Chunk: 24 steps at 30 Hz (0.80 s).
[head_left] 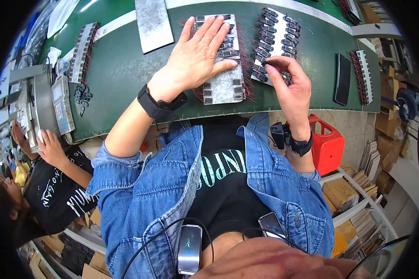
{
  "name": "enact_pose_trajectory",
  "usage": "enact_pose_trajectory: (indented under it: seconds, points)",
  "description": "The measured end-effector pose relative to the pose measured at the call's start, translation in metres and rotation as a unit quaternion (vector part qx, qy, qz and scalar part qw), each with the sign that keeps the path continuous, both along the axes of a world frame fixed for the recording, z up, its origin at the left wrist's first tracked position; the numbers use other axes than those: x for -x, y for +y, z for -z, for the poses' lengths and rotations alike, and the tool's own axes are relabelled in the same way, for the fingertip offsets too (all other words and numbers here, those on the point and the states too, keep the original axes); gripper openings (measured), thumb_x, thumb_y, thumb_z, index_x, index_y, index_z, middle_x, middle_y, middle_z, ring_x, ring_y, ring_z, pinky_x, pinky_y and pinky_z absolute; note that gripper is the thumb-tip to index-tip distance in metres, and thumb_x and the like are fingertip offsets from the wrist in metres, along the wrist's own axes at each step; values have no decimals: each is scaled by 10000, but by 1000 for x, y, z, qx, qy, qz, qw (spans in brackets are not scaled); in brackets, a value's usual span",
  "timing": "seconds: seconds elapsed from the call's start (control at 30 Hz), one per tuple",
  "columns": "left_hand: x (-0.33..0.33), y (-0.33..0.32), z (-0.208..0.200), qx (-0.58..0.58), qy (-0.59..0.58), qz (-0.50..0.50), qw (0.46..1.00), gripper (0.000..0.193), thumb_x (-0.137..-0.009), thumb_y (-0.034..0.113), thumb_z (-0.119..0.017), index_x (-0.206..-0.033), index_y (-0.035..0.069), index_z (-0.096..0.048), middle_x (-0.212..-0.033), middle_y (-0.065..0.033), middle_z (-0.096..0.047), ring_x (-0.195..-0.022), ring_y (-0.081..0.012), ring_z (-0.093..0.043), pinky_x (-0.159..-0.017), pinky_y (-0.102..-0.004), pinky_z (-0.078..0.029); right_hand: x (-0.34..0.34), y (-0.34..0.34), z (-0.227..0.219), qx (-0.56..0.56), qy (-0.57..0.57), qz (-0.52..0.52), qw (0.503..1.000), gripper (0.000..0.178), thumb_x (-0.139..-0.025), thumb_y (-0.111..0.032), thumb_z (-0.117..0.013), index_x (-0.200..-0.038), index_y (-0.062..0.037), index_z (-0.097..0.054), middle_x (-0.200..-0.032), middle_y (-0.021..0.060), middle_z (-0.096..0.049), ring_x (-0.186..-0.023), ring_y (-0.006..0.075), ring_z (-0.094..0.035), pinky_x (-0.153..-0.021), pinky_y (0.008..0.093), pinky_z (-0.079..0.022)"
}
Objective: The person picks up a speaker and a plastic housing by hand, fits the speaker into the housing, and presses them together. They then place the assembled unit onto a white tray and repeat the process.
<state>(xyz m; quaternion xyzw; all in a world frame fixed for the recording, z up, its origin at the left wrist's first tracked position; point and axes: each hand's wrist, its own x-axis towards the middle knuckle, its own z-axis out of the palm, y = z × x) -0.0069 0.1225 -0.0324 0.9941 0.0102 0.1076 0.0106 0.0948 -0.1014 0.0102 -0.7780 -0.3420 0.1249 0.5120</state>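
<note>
While leaning over one green tabletop (116,100), has one co-worker (56,186) at far left. Next, has one calculator (63,102), one small pile of black pieces (83,98) and, just above, one narrow plate (82,53) fringed with red wires (89,63). Farther along, has one bare plate (154,28). Lays left hand (195,60) flat, palm down, fingers spread, gripping nothing, across a middle plate (222,94) with two rows of small black parts (238,89), six visible at the near end. Just right of that, has a loaded plate (278,39), likewise in two rows, too crowded to count. Curls right hand (294,83) at its near end, thumb and forefinger together against one dark part (266,63); cannot tell whether pinched or only touched. Farther right, has one red stool (329,149) below the edge, one flat black slab (342,79) and one last wired plate (365,76), making five plates counted.
</note>
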Motion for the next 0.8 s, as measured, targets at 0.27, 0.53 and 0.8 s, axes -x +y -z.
enact_pose_trajectory:
  seconds: [0.27, 0.53, 0.8]
  points:
    - [15, -6, -29, 45, -9, 10, 999, 764, -957, 589, -487, -1482, 40, -401, -1527, -120, -425, -1470, -262, -303, -1223, -516, -94, -1, -1, 0, 1, 8, 11, 1000, 156, -919, -40, -677, -1073, -18, -682, -979, 12, -680, -908, 87, -615, -821, 229, -483]
    - [47, -16, -29, 44, 25, 5, 999, 600, -977, 476, -526, -1406, 57, -512, -1455, -79, -517, -1456, -250, -329, -1218, -533, -92, -3, -4, 2, 4, -1, 18, 1000, 164, -924, -43, -674, -1087, -21, -679, -985, 11, -681, -904, 82, -609, -809, 225, -476]
    - [58, -9, -48, 102, -40, -19, 994, 484, -961, 321, -615, -1393, 115, -545, -1422, -84, -550, -1400, -266, -416, -1187, -474, -252, 5, 9, -3, -23, 50, 12, 998, 169, -923, -25, -674, -1091, -15, -682, -995, 19, -683, -902, 84, -617, -794, 217, -477]
